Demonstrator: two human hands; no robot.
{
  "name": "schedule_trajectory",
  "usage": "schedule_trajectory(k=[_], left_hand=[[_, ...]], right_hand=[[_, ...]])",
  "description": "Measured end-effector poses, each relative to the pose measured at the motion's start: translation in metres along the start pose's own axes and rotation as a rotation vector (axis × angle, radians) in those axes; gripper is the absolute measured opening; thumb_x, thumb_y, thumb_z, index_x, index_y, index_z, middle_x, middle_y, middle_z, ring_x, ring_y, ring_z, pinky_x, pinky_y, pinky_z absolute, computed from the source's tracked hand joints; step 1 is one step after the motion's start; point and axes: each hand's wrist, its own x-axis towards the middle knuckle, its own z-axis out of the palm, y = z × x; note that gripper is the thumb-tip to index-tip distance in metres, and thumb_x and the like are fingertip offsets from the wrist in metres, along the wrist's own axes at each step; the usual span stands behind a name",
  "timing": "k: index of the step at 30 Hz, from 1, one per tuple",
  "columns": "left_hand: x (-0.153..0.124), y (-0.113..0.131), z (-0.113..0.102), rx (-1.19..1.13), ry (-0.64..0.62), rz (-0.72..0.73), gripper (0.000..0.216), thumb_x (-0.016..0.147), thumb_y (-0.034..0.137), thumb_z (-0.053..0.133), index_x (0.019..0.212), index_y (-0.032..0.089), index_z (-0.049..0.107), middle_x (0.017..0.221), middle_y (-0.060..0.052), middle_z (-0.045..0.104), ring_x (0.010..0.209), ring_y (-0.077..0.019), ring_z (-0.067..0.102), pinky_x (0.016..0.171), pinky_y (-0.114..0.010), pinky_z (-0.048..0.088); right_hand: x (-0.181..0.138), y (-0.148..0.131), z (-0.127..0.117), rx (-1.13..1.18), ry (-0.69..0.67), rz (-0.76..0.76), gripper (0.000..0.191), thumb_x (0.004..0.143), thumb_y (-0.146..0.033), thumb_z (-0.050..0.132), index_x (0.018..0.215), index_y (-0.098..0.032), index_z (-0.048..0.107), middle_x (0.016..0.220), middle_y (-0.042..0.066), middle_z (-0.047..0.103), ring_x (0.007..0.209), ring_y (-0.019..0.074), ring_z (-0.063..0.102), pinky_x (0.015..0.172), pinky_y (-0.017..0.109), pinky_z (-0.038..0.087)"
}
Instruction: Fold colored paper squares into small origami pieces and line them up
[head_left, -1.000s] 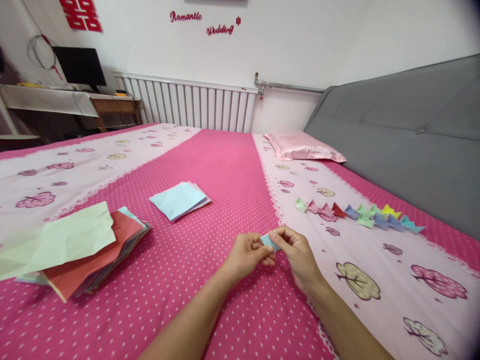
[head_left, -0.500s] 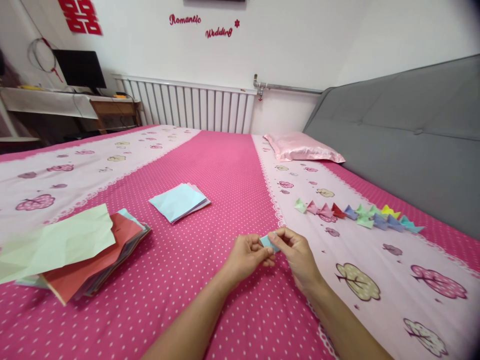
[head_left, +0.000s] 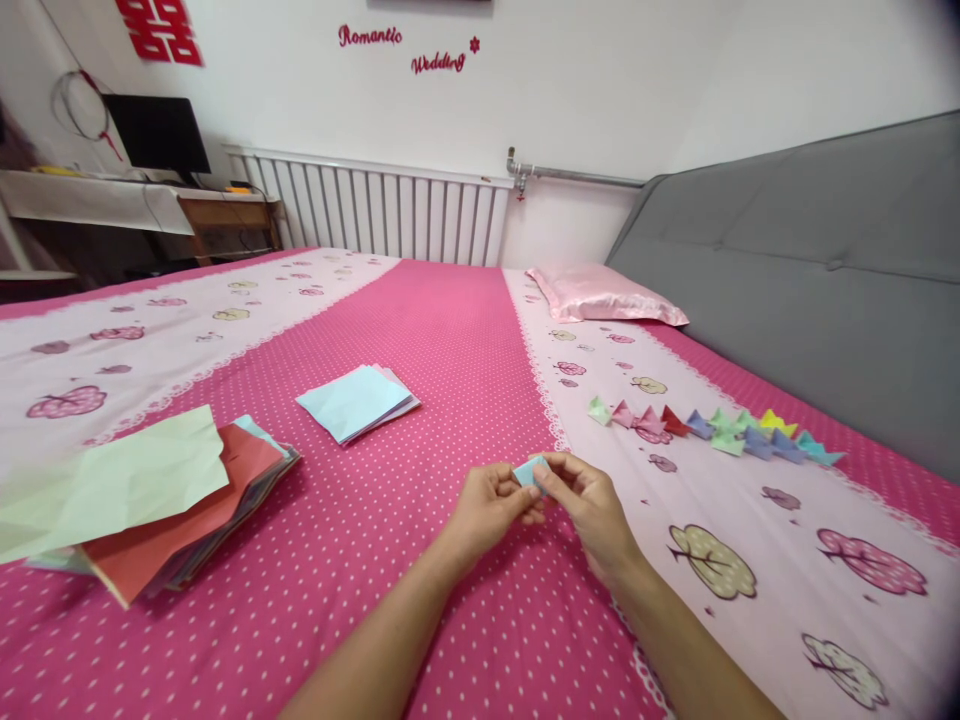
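Note:
My left hand (head_left: 487, 505) and my right hand (head_left: 589, 505) meet over the pink dotted bedspread (head_left: 375, 560). Both pinch a small folded light blue paper piece (head_left: 529, 472) between their fingertips. A row of several small folded paper shapes (head_left: 712, 430) in mixed colours lies to the right on the pale patterned strip. A small stack of square paper sheets (head_left: 358, 402), light blue on top, lies ahead to the left.
A larger pile of coloured paper (head_left: 150, 500) with a crumpled pale green sheet on top sits at the left. A pink pillow (head_left: 604, 295) lies by the grey headboard (head_left: 810, 270). A white radiator (head_left: 375, 210) and a desk with a monitor (head_left: 157, 135) stand beyond the bed.
Both hands have shifted slightly left and away with the blue paper piece, fingers working on it. The rest of the bed is unchanged.

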Motion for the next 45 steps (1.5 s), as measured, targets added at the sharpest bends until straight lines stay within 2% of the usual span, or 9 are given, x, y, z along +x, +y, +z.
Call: schedule_trajectory(k=[4,10,14,19,23,28,35,39,45], left_hand=[[0.000,0.003,-0.001,-0.029,0.008,0.007,0.042,0.056,0.045,0.073,0.071,0.010,0.057,0.057,-0.004,0.063,0.051,-0.0119,0.061,0.051,-0.021,0.046],[0.000,0.003,-0.002,-0.004,-0.002,0.017,0.037,0.061,0.040,0.072,0.077,0.008,0.060,0.063,-0.006,0.065,0.054,-0.0120,0.061,0.054,-0.022,0.046],[0.001,0.000,-0.003,0.094,0.038,0.129,0.028,0.066,0.033,0.069,0.076,0.009,0.059,0.067,-0.007,0.065,0.059,-0.0120,0.061,0.058,-0.023,0.047],[-0.003,0.003,-0.003,0.307,0.155,0.282,0.030,0.071,0.030,0.064,0.097,0.014,0.060,0.095,-0.011,0.066,0.085,-0.0185,0.062,0.071,-0.030,0.050],[-0.003,0.004,-0.002,0.312,0.173,0.317,0.021,0.075,0.027,0.060,0.090,0.013,0.063,0.086,-0.010,0.067,0.079,-0.0176,0.063,0.071,-0.031,0.051],[-0.003,0.005,0.000,0.296,0.230,0.323,0.017,0.074,0.024,0.060,0.084,0.012,0.064,0.080,-0.009,0.068,0.072,-0.0168,0.064,0.068,-0.030,0.052],[-0.007,0.007,0.002,0.520,0.256,0.451,0.015,0.074,0.017,0.055,0.082,0.014,0.067,0.075,-0.006,0.069,0.066,-0.0138,0.064,0.063,-0.025,0.053],[-0.008,0.005,0.001,0.635,0.224,0.541,0.017,0.075,0.016,0.052,0.084,0.015,0.067,0.076,-0.005,0.069,0.067,-0.0135,0.064,0.064,-0.025,0.053],[-0.009,0.004,0.000,0.701,0.206,0.559,0.019,0.077,0.017,0.050,0.085,0.016,0.067,0.078,-0.006,0.070,0.068,-0.0139,0.063,0.065,-0.026,0.052]], right_hand=[[0.001,0.000,0.000,0.045,-0.001,0.021,0.025,0.070,-0.032,0.068,0.090,-0.018,0.063,0.082,0.002,0.065,0.073,0.0136,0.058,0.067,0.025,0.046],[0.002,0.000,-0.002,0.019,0.048,-0.005,0.020,0.071,-0.031,0.067,0.085,-0.018,0.063,0.078,0.002,0.066,0.071,0.0132,0.059,0.065,0.024,0.047],[0.002,0.001,-0.003,-0.079,0.064,-0.056,0.018,0.074,-0.031,0.064,0.085,-0.017,0.063,0.080,0.003,0.066,0.073,0.0143,0.060,0.067,0.026,0.046],[0.001,0.001,-0.002,-0.285,0.071,-0.155,0.015,0.078,-0.030,0.059,0.085,-0.017,0.063,0.079,0.004,0.066,0.074,0.0165,0.061,0.067,0.028,0.046],[-0.001,0.000,-0.001,-0.384,0.064,-0.201,0.013,0.079,-0.029,0.057,0.085,-0.018,0.063,0.081,0.004,0.066,0.073,0.0168,0.061,0.066,0.029,0.046],[0.000,-0.001,0.000,-0.303,0.018,-0.192,0.014,0.080,-0.030,0.057,0.085,-0.018,0.062,0.083,0.004,0.065,0.078,0.0174,0.062,0.069,0.029,0.047],[0.000,-0.002,0.000,-0.126,0.014,-0.057,0.020,0.077,-0.036,0.060,0.079,-0.017,0.061,0.077,0.004,0.063,0.077,0.0176,0.060,0.070,0.030,0.047],[0.000,-0.001,-0.001,-0.089,0.013,-0.030,0.023,0.072,-0.038,0.065,0.079,-0.016,0.062,0.078,0.005,0.063,0.076,0.0180,0.059,0.071,0.032,0.047],[0.000,-0.001,-0.001,-0.082,0.017,-0.021,0.023,0.069,-0.036,0.067,0.078,-0.016,0.062,0.076,0.004,0.063,0.074,0.0170,0.058,0.071,0.030,0.047]])
